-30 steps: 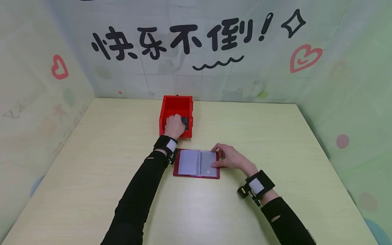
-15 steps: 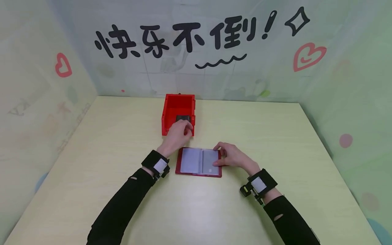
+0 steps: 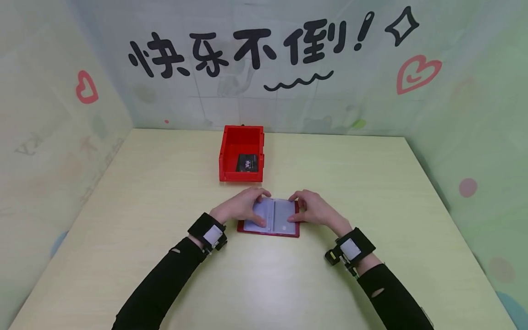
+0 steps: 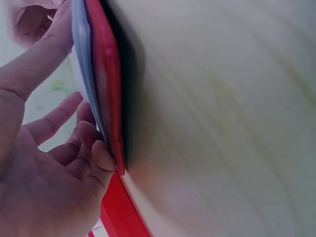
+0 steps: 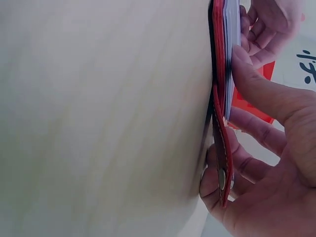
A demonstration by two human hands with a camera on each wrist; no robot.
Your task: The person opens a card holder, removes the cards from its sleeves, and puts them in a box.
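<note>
A small red card holder [image 3: 284, 215] with clear plastic sleeves lies spread open on the table. My left hand [image 3: 241, 207] is at its left half: the thumb rests on the sleeve page, and the fingers bend at the far edge. On the right side, my right hand [image 3: 314, 211] holds the other half, thumb on the page and index finger at the far edge. The right wrist view shows more fingers curled by the holder's strap [image 5: 223, 148], which has a metal snap. In the left wrist view the red cover [image 4: 112, 74] appears edge-on, close to the fingertips.
Behind the holder stands a red plastic bin [image 3: 241, 177]. Inside it lies a black card [image 3: 247, 163] marked "Vip". The pale wooden table [image 3: 173, 174] is bounded by printed cloth walls [image 3: 354, 105] at the back and both sides.
My left hand has come out of the red bin, moving back toward me and onto the left page of the card holder. My right hand has kept its hold on the right side.
</note>
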